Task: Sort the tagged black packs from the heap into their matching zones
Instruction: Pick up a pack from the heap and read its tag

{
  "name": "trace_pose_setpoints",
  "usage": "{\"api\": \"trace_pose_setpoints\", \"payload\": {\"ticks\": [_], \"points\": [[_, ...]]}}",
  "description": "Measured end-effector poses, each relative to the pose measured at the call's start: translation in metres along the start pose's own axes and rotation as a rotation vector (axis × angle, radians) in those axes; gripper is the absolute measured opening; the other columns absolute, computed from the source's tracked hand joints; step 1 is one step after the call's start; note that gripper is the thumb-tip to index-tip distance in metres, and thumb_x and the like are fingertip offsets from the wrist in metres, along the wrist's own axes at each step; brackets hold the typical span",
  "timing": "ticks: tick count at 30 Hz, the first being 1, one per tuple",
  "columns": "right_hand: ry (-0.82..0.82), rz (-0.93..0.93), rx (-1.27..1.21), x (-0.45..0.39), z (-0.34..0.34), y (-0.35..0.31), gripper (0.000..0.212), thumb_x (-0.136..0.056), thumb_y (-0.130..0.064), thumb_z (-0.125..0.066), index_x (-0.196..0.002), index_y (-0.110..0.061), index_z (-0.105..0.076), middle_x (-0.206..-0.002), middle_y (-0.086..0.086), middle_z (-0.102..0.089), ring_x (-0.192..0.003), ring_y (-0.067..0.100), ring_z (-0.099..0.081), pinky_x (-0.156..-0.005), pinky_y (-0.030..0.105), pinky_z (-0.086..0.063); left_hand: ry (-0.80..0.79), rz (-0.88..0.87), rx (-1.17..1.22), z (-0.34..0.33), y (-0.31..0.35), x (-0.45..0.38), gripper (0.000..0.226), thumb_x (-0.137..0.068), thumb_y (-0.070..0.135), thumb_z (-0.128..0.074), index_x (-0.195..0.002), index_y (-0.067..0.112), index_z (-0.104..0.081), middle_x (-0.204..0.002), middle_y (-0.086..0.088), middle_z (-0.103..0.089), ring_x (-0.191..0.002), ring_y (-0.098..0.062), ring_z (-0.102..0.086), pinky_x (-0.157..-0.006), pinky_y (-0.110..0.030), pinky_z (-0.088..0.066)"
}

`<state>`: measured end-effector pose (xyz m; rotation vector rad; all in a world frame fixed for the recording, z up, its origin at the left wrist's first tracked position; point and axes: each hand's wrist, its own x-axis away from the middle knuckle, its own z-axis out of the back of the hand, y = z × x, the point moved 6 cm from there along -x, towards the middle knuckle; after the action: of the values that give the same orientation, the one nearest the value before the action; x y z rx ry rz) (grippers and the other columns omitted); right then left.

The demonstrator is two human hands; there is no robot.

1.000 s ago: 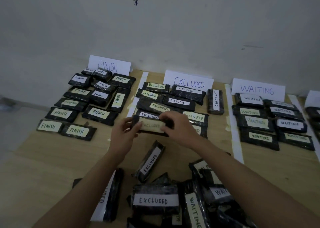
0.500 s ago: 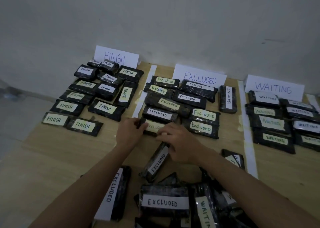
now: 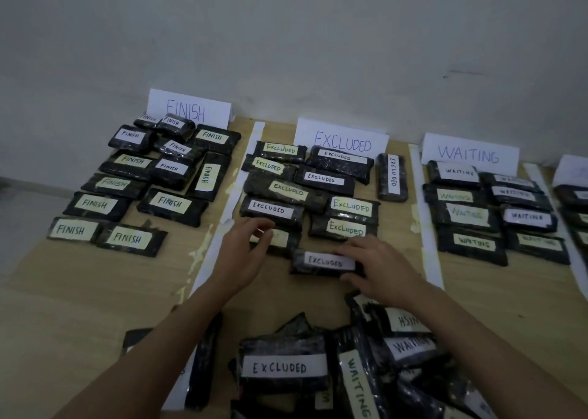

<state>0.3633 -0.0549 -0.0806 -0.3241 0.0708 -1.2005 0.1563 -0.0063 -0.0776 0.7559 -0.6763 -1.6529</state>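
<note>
Two hands are working at the near edge of the EXCLUDED zone. Your right hand (image 3: 378,269) has its fingers curled over the right end of a black pack (image 3: 323,262) tagged EXCLUDED, thumb underneath at its near edge, so it looks pinched between thumb and fingers as it lies flat on the table (image 3: 79,307). Your left hand (image 3: 245,256) hovers at nine o'clock from that pack, fingers loosely curled and slightly spread over another pack (image 3: 280,239) whose tag is mostly hidden; whether they touch it cannot be told.

Judging by this, you are in the placing step: the pack sits in the front row of its matching zone, at six o'clock from the EXCLUDED sign (image 3: 342,140). The next move calls for letting go, perhaps squaring it against its neighbours, then reaching back to the heap (image 3: 350,371) at six o'clock from your hands.

Outward from there, the FINISH sign (image 3: 189,110) heads a group of packs at ten o'clock, and the WAITING sign (image 3: 469,154) heads another at two o'clock, with pale tape strips (image 3: 429,243) dividing the zones. A further zone shows at three o'clock, its sign cut off. In the heap, a big EXCLUDED pack (image 3: 283,367) lies on top and free, while a WAITING pack (image 3: 358,383) leans across others, so pulling lower ones may drag neighbours along.
</note>
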Motion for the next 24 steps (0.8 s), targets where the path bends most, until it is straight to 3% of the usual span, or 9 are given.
{"api": "trace_pose_setpoints", "payload": {"ticks": [7,10,12,15,18,21,24], "points": [[-0.005,-0.128,0.013,-0.006,0.001,0.020,0.057,-0.084,-0.038,-0.064,-0.136,-0.024,-0.045,-0.129,0.000,-0.050,-0.117,0.020,-0.041,-0.092,0.033,-0.040,-0.130,-0.062,-0.002,-0.026,0.025,0.007,0.019,-0.091,0.011,-0.053,-0.108,0.012,-0.063,-0.098,0.004,-0.055,-0.092,-0.010,-0.054,-0.078,-0.024,-0.047],[0.107,-0.192,-0.143,0.007,0.020,0.036,0.046,-0.085,-0.026,-0.065,-0.130,-0.021,-0.053,-0.125,0.002,-0.053,-0.117,0.019,-0.044,-0.095,0.032,-0.038,-0.193,-0.115,0.001,-0.040,0.039,0.008,0.019,-0.090,0.009,-0.055,-0.108,0.011,-0.062,-0.094,0.005,-0.054,-0.089,-0.011,-0.054,-0.078,-0.019,-0.047],[0.155,-0.230,-0.228,0.022,0.032,0.056,0.031,-0.088,-0.008,-0.058,-0.118,-0.017,-0.063,-0.113,0.004,-0.058,-0.106,0.019,-0.052,-0.091,0.033,-0.044,-0.227,-0.158,-0.006,-0.049,0.049,0.008,0.019,-0.090,0.010,-0.055,-0.107,0.012,-0.062,-0.091,0.006,-0.053,-0.081,-0.004,-0.052,-0.071,-0.010,-0.042],[-0.025,-0.278,-0.246,0.044,0.030,0.081,0.033,-0.088,0.001,-0.052,-0.109,-0.019,-0.067,-0.112,0.002,-0.060,-0.107,0.019,-0.055,-0.093,0.035,-0.046,-0.285,-0.209,-0.009,-0.064,0.064,0.008,0.017,-0.090,0.011,-0.054,-0.106,0.012,-0.063,-0.090,0.006,-0.052,-0.079,0.000,-0.050,-0.069,-0.003,-0.037],[-0.226,-0.295,-0.250,0.060,0.019,0.084,0.035,-0.088,-0.010,-0.058,-0.122,-0.015,-0.060,-0.125,0.003,-0.054,-0.116,0.020,-0.051,-0.094,0.021,-0.037,-0.339,-0.246,0.002,-0.078,0.079,0.010,0.017,-0.091,0.011,-0.054,-0.105,0.013,-0.063,-0.094,0.004,-0.056,-0.088,-0.008,-0.053,-0.076,-0.010,-0.040],[-0.237,-0.334,-0.285,0.069,0.013,0.084,0.048,-0.084,-0.006,-0.061,-0.131,-0.012,-0.052,-0.122,0.005,-0.051,-0.117,0.020,-0.048,-0.086,0.013,-0.030,-0.401,-0.272,-0.003,-0.092,0.091,0.012,0.018,-0.091,0.011,-0.054,-0.106,0.013,-0.063,-0.099,0.001,-0.061,-0.094,-0.011,-0.055,-0.081,-0.020,-0.045],[-0.193,-0.362,-0.402,0.076,0.017,0.086,0.039,-0.080,-0.003,-0.065,-0.117,-0.013,-0.061,-0.095,-0.007,-0.051,-0.098,0.016,-0.053,-0.070,0.009,-0.038,-0.475,-0.273,-0.026,-0.106,0.101,0.012,0.021,-0.091,0.012,-0.053,-0.110,0.013,-0.062,-0.105,-0.001,-0.060,-0.097,-0.011,-0.054,-0.084,-0.022,-0.045]]}}
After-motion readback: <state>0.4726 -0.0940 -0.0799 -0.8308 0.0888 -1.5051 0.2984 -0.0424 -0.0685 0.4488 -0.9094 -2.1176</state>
